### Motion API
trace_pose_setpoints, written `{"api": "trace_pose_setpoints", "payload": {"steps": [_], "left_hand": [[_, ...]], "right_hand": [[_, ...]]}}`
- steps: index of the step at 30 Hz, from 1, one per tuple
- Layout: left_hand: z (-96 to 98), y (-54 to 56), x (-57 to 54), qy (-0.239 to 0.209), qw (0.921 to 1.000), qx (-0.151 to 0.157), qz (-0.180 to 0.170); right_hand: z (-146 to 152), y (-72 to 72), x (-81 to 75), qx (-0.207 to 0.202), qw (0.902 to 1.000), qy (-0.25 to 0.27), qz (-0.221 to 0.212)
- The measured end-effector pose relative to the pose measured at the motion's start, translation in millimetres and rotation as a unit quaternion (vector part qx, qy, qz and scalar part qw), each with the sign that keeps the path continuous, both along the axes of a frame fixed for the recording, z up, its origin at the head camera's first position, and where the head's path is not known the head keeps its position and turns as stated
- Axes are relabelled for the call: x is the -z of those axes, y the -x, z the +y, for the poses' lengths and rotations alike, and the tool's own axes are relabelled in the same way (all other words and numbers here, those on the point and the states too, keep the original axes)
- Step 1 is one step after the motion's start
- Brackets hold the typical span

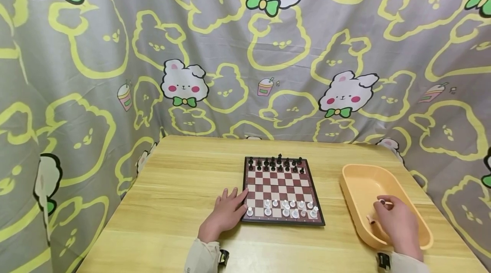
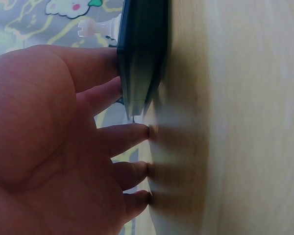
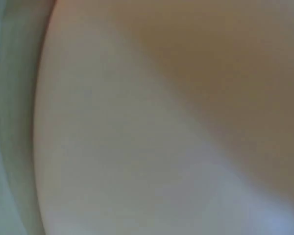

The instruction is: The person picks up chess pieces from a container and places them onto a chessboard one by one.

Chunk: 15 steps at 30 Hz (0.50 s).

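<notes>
My left hand [image 1: 225, 214] lies at the left edge of a red-and-white chessboard [image 1: 280, 181]. In the left wrist view its thumb and index finger touch the board's dark side, while the other fingertips rest on the table. Inside an orange tray [image 1: 349, 198], my right hand [image 1: 400, 224] is bent, with a small chess piece [image 1: 382, 201] showing a dark end at its fingertips. Another light piece [image 1: 370, 220] lies in the tray below the fingers. White pieces [image 1: 286, 210] stand on the near rows, with gaps in the back one; black pieces [image 1: 280, 159] fill the far rows.
The wooden table [image 1: 184, 170] carries the board near its middle and the tray on the right. A patterned grey curtain [image 1: 226, 51] hangs behind the table and along its sides. The right wrist view shows mostly the blurred tray wall [image 3: 112, 147].
</notes>
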State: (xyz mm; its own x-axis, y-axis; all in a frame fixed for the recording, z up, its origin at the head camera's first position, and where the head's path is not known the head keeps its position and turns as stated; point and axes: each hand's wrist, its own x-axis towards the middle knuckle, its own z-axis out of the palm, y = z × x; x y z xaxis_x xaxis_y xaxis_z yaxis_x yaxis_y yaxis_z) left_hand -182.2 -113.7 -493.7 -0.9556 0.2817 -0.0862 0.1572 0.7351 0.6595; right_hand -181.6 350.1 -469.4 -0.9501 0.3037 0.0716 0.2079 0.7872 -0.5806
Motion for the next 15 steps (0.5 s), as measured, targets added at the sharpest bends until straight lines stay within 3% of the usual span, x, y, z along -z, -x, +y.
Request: {"api": "trace_pose_setpoints", "payload": {"steps": [3, 6, 11, 15], "left_hand": [[-0.2, 0.0, -0.5, -0.002, 1.0, 0.002, 0.002], [-0.1, -0.4, -2.1, -0.004, 1.0, 0.002, 0.004], [0.1, -1.3, -4.2, -0.005, 1.0, 0.002, 0.007], [0.0, -2.0, -4.7, -0.003, 1.0, 0.002, 0.008]], "right_hand": [[-10.0, -0.3, -0.7, 0.053, 0.9938, 0.017, 0.097], [-21.2, 0.9, -0.8, 0.075, 0.9791, 0.05, 0.182], [-39.6, 3.3, 0.4, 0.049, 0.9403, 0.079, 0.327], [-53.4, 3.8, -0.4, 0.024, 0.9197, 0.085, 0.383]]}}
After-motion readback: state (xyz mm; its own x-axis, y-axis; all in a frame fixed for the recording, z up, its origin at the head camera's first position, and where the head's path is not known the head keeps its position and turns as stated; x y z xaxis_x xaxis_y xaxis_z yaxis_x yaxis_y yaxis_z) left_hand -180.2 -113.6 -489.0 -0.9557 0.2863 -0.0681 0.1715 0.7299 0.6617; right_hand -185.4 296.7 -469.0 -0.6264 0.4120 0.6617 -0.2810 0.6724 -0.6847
